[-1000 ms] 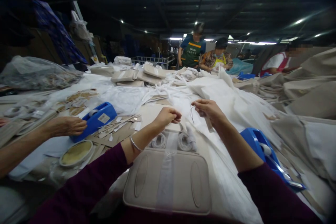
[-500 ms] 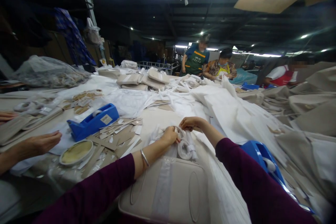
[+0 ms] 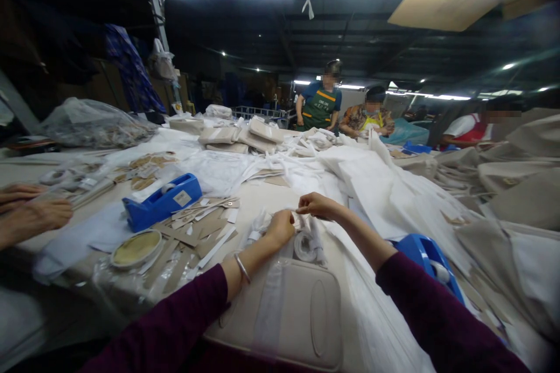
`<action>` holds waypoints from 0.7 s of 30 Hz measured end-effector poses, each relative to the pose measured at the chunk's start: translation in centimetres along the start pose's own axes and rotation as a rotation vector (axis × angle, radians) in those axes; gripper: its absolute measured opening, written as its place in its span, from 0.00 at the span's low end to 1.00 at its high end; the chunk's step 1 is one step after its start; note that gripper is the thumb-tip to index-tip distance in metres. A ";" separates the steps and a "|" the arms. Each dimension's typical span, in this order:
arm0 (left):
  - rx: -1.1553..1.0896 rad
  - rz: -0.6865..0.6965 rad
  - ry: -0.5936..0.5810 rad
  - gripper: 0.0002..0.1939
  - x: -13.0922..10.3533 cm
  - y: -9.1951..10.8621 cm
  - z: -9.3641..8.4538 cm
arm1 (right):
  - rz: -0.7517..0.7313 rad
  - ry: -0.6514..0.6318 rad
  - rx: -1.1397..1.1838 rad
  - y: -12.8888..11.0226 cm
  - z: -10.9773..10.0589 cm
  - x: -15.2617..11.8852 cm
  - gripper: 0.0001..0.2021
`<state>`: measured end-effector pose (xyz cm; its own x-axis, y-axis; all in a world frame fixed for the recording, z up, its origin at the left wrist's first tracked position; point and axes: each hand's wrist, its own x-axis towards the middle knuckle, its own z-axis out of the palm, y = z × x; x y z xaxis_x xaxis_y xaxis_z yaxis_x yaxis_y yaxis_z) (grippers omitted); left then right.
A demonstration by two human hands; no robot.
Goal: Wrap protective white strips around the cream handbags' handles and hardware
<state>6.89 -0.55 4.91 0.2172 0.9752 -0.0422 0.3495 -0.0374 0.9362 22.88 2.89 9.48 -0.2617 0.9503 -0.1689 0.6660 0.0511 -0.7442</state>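
A beige handbag [image 3: 306, 309] lies in front of me, a translucent white wrapping band [image 3: 270, 303] across its middle. At its far end are white-wrapped parts, among them a rolled white coil [image 3: 305, 246]. My left hand [image 3: 280, 228] is closed in a pinch just above these wrapped parts, left of the coil. Just to its right, my right hand [image 3: 318, 206] is pinched too, its fingertips almost meeting the left ones. A thin pale piece seems to lie between the fingertips, too small to name.
Blue tape dispensers stand left [image 3: 164, 201] and right [image 3: 426, 262]. Leather strips [image 3: 201, 227] and a round tin [image 3: 136, 247] lie left. A co-worker's hands [image 3: 39, 215] are at far left. White sheets [image 3: 376, 186] and beige bags [image 3: 520, 186] pile up right. Several people work beyond.
My right hand has lifted off the coil slightly, and my left fingers have turned inward beside it. The co-worker's hand at left has drawn back. The view has tilted up slightly.
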 end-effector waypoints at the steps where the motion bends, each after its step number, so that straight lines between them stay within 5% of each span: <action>1: 0.033 0.052 0.026 0.13 -0.5 0.1 -0.1 | -0.016 -0.018 0.072 0.2 0.4 -0.9 0.10; 5: 0.053 0.257 0.045 0.09 -1.5 0.1 -0.1 | -0.071 -0.162 0.588 1.6 1.2 -4.3 0.18; 9: -0.395 0.158 0.043 0.06 -1.3 -0.2 0.1 | -0.156 -0.051 0.895 2.5 1.7 -5.7 0.23; 14: -0.753 0.005 0.065 0.11 -1.8 0.4 0.0 | -0.090 0.319 0.788 2.1 3.4 -5.0 0.15; 21: -0.841 -0.122 0.091 0.17 -3.6 1.1 -0.6 | -0.063 0.514 0.516 1.5 4.9 -4.1 0.09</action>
<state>5.95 -4.00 6.29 0.1356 0.9769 -0.1653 -0.4349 0.2086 0.8760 21.50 -2.42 5.86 0.1565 0.9810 0.1143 0.2133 0.0795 -0.9737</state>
